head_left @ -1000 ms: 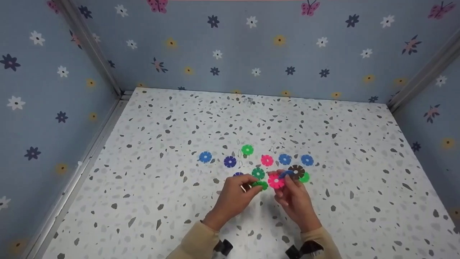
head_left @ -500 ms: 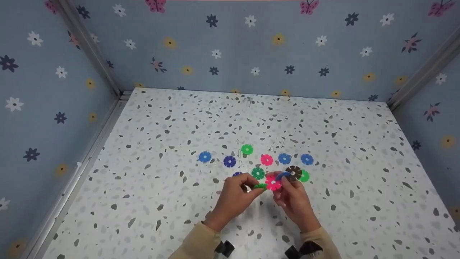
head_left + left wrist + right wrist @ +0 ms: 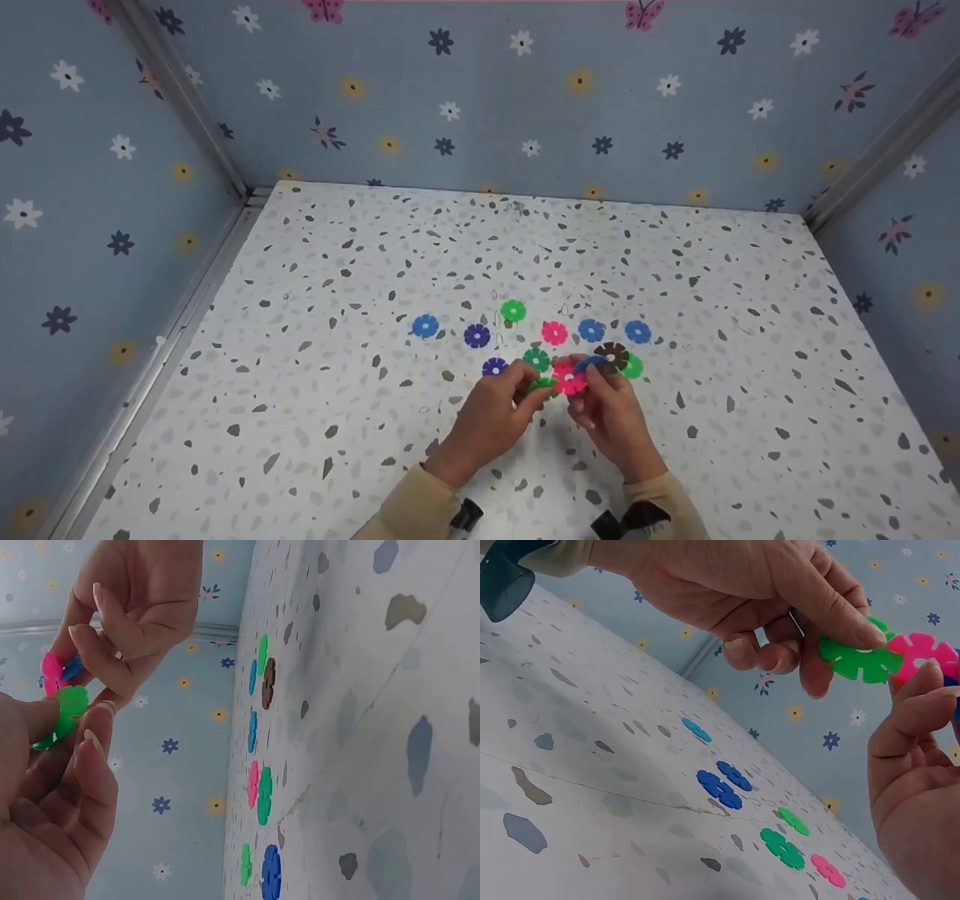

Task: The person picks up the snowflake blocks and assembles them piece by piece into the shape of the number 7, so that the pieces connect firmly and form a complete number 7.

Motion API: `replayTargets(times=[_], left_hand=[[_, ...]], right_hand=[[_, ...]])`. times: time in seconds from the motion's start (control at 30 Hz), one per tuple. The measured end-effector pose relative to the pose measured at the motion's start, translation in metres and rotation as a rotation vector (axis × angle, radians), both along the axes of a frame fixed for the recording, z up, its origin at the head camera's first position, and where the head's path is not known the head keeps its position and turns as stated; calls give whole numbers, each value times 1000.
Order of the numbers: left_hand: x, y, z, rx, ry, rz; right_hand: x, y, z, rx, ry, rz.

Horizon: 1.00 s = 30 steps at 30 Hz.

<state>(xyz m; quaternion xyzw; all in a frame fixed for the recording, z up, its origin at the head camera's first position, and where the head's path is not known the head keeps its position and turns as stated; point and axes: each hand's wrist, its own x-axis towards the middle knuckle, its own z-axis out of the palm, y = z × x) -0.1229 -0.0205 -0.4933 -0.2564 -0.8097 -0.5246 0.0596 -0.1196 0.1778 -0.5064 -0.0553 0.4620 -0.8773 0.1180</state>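
Green slotted disc [image 3: 861, 666]: I observe it above the surface [image 3: 337, 247], pinched in the fingers of the left hand [image 3: 486, 415]. Just beside it, the right hand [image 3: 616, 418] pinches a pink slotted disc [image 3: 568, 385] and a blue slotted disc [image 3: 586, 363]. Caution: I judge that misaligned slots or excess pressure could twist pieces loose and drop them.
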Motion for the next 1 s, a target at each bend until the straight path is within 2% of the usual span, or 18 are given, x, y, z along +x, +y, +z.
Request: replayTargets(times=[0.1,0.2,0.4,0.67,1.0], left_hand=[[1,-1,1,25,-29,-49],[1,-2,1,55,-58,-68],[2,-3,5,99,-100,-67],[3,-1,3,101,-87,-61],[4,3,0,135,-105,-67]], right_hand=[[-1,1,1,-14,5,1],[-1,1,0,-38,-3,2],[1,1,-1,-61,-30,1],[1,1,-3,-104,-48,18],[1,4,-3,-76,-49,39]])
